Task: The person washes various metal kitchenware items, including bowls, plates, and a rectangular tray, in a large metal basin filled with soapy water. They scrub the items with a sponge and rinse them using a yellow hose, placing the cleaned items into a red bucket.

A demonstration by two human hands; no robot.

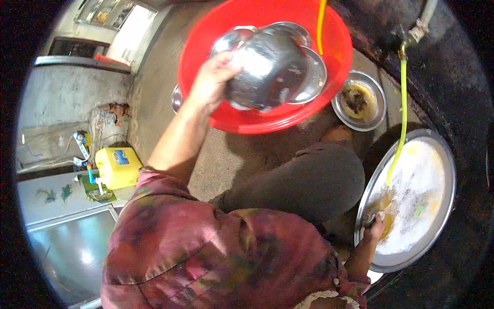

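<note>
My left hand (216,80) grips the rim of a shiny metal pot (270,72), tilted over a large red plastic basin (247,123). Beneath and around the pot, metal bowls (315,80) lie in that basin. My right hand (376,226) is at the near left side of a wide metal basin (447,190) full of white suds (419,170). Its fingers are closed at the suds' edge, where a patch of brownish water shows; what they hold is not clear. A yellow-green hose (403,108) runs down into this basin close to my right hand.
A metal dish with brown scraps (358,100) sits between the two basins. The hose hangs from a wall tap (403,49); another yellow tube (321,28) dangles over the red basin. To the left stand a yellow jug (118,167) and a power strip (81,144).
</note>
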